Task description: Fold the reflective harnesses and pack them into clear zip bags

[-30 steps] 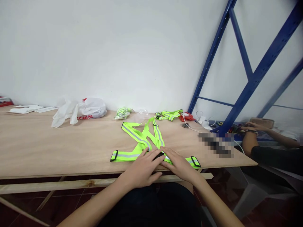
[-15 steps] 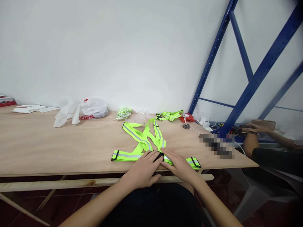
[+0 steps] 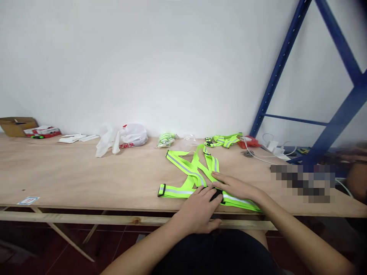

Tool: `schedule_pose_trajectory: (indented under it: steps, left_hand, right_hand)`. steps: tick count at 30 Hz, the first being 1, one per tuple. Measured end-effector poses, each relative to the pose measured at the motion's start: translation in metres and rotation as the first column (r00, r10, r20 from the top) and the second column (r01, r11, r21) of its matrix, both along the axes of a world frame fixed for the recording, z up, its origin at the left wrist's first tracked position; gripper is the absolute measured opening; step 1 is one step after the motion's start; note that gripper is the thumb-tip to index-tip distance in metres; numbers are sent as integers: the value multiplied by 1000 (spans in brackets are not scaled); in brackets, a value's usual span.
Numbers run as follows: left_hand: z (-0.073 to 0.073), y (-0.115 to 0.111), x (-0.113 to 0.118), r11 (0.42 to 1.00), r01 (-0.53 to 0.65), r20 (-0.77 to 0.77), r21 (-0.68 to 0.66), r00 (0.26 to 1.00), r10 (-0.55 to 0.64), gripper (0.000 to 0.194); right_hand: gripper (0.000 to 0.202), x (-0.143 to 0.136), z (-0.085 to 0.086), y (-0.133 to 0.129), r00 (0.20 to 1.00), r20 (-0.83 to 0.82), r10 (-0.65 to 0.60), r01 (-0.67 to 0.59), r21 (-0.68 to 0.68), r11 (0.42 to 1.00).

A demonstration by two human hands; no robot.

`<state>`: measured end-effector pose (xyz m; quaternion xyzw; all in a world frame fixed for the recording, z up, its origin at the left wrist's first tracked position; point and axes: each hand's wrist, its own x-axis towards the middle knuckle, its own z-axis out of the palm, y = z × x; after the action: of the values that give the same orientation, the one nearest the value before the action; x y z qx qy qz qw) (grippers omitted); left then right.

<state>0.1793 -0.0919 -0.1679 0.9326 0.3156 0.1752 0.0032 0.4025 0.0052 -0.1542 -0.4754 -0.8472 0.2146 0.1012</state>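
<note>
A neon yellow-green reflective vest (image 3: 183, 168) made of silver-striped straps is spread on the near part of the table. Its waist strap runs along the front edge, with a black slider at the left end. My left hand (image 3: 197, 212) rests palm down on the middle of that strap, fingers stretched over it beside a black buckle (image 3: 217, 194). Just right of the buckle, my right hand (image 3: 236, 186) lies with extended fingers across the lower straps. Neither hand is wrapped round anything. The strap's right end is hidden behind my right forearm.
Along the wall are a cardboard box (image 3: 18, 126), a white plastic bag (image 3: 133, 134), a bagged green bundle (image 3: 166, 139) and another reflective vest (image 3: 223, 140). Cables and a blue metal rack (image 3: 275, 76) stand right. Another person's arm shows blurred at far right.
The view has turned left, so everything sits further right and the cardboard box has appeared. My right hand has slid slightly up the vest, uncovering more of the black buckle.
</note>
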Motion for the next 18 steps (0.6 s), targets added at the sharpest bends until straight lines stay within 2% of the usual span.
schedule_pose_trajectory:
  steps: [3,7,14,18]
  left_hand:
    - [0,0,-1,1000,4,4,3,1000,-4,67]
    - [0,0,-2,1000,20,11,11,1000,-20,67]
    - [3,1,-4,999,54,16,3,998,-54,65]
    - [3,0,-5,995,95,43,-20,995,-95,61]
  right_hand:
    - [87,-9,0,28,998,62,-11,9,35,999]
    - [80,-20,0,67,996,71,-49,44,74,996]
    - [38,-28,14,136,986,64,-152,142,138,980]
    - [34,-27,13,165,967,50,-251,237,199,951]
